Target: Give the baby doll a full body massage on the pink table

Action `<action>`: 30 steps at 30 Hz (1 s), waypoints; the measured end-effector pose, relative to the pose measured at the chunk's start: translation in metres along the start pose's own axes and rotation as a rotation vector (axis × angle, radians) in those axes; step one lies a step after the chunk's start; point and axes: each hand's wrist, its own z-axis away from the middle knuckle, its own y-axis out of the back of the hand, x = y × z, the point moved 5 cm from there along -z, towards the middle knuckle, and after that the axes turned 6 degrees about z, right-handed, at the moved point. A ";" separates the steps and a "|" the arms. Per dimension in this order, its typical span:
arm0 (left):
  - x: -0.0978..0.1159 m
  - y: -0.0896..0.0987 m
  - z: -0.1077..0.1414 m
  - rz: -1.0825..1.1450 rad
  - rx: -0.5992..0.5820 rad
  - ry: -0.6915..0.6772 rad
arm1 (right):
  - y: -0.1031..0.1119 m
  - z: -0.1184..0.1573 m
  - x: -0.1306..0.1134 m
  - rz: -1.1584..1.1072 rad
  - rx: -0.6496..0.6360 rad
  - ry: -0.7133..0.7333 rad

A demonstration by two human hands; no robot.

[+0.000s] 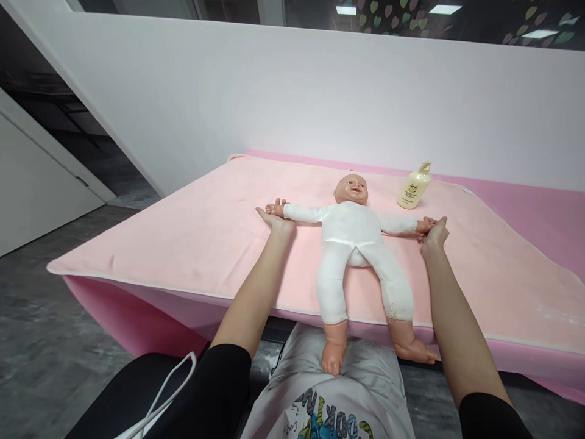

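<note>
1. Far out to the left of the left hand, the pink blanket [150, 244] overhangs the bench [525, 216]; a tug on that loose corner could drag everything lying on it. It looks like soft fleece with a pale bound edge.
2. Closer to the body than the left hand, a white cable [169, 390] loops beside the black sleeve; it could snag if that arm swung. It looks smooth and bendy.
3. The left hand [275, 222] lies palm up under one small hand of the doll, thumb out to the side. From here I can't tell whether its fingers grip; if that hold is slack, the little hand could slide off.
4. Between the two hands lies the baby doll [351, 225], on its back, arms spread, feet past the bench's front edge. Uneven pulling could twist it or strain the wrist joins, and a strong pull towards the body could bring it over the edge. Its suit-like trunk is matte white, its head and limbs smooth and rubbery.
5. Just beyond the right hand, the pump bottle [412, 188] leans on the blanket; a knock could topple it. It's cream-coloured, glossy, round-shouldered.
6. The right hand [434, 233] is curled around the doll's other hand; squeezing hard could bend those moulded fingers.
</note>
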 end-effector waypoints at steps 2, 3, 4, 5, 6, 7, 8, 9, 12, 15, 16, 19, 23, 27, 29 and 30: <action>-0.001 0.000 0.001 -0.008 0.003 0.015 | 0.000 0.000 0.000 -0.006 -0.003 -0.003; -0.001 -0.001 0.002 -0.014 0.008 0.026 | 0.000 0.000 0.000 -0.008 -0.003 -0.005; -0.002 -0.002 0.003 -0.018 0.015 0.037 | 0.000 0.001 0.000 -0.010 -0.003 -0.009; -0.002 -0.003 0.005 -0.018 0.026 0.047 | 0.000 0.001 0.000 -0.017 0.001 -0.016; -0.002 -0.004 0.006 -0.018 0.040 0.057 | 0.000 0.001 0.000 -0.034 0.004 -0.024; -0.003 -0.005 0.008 -0.017 0.054 0.069 | 0.000 0.001 0.000 -0.060 0.005 -0.038; -0.003 -0.006 0.009 -0.017 0.065 0.082 | -0.001 0.000 0.001 -0.096 0.003 -0.054; -0.004 -0.007 0.010 -0.018 0.074 0.093 | -0.001 0.000 0.001 -0.139 0.000 -0.071; -0.006 -0.009 0.009 -0.039 0.079 0.118 | -0.002 -0.002 0.003 -0.265 -0.012 -0.093; -0.007 -0.009 0.007 -0.065 0.080 0.101 | -0.003 -0.005 0.003 -0.306 -0.052 -0.096; -0.007 -0.008 0.006 -0.079 0.092 0.074 | -0.005 -0.005 0.003 -0.312 -0.092 -0.107; -0.003 -0.004 0.005 -0.188 0.160 -0.078 | -0.011 -0.005 0.003 -0.360 -0.224 -0.149; 0.007 0.000 0.007 -0.409 0.190 -0.310 | -0.021 0.001 0.002 -0.376 -0.278 -0.156; 0.016 0.001 0.007 -0.514 0.127 -0.501 | -0.031 0.010 0.008 -0.412 -0.244 -0.248; 0.021 0.000 0.006 -0.573 0.113 -0.565 | -0.034 0.013 0.011 -0.435 -0.247 -0.295; 0.022 0.000 0.006 -0.605 0.117 -0.588 | -0.034 0.014 0.012 -0.438 -0.252 -0.313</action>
